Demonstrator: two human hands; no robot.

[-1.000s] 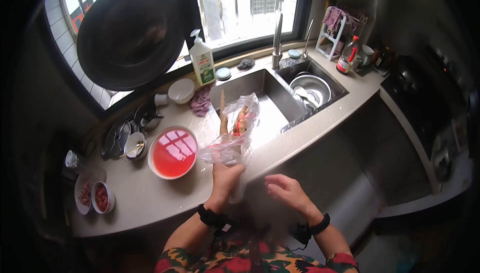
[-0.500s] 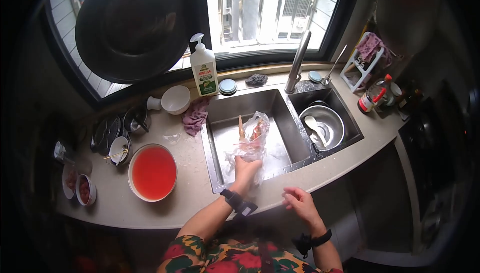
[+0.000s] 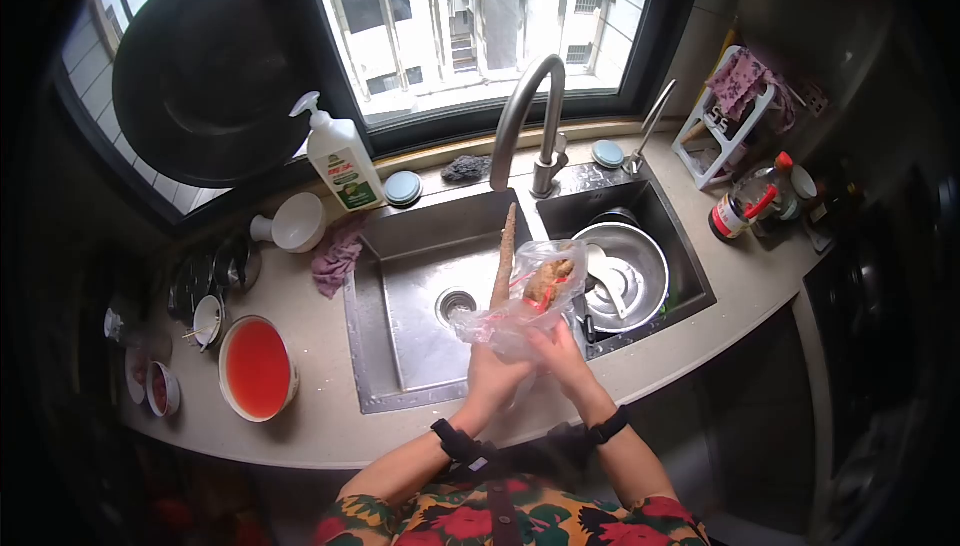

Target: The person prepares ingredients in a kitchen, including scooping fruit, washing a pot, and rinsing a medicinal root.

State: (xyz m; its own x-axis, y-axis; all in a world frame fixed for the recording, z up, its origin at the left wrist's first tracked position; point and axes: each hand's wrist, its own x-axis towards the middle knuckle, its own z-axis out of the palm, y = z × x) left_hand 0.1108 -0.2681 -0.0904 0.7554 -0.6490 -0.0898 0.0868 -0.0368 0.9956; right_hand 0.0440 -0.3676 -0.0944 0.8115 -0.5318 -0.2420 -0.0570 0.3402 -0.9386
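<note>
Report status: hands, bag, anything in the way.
Left hand gripping plastic bag, right hand against it. Long root poking out, above sink. Faucet close to root's tip in view; true gap unclear.

This is a kitchen, and its modest size and everyday clutter look like a home's. A double steel sink (image 3: 400,286) is set into a pale counter (image 3: 325,366) below a window (image 3: 480,21), with a curved tap (image 3: 512,126) behind it. A pump bottle (image 3: 343,161) and a crumpled cloth (image 3: 338,261) are near its left end. A metal bowl (image 3: 655,281) with a white spoon (image 3: 606,281) sits in the right side. A big black pan (image 3: 205,76) shows against the window, and a sauce bottle (image 3: 728,218) stands at far right.
</note>
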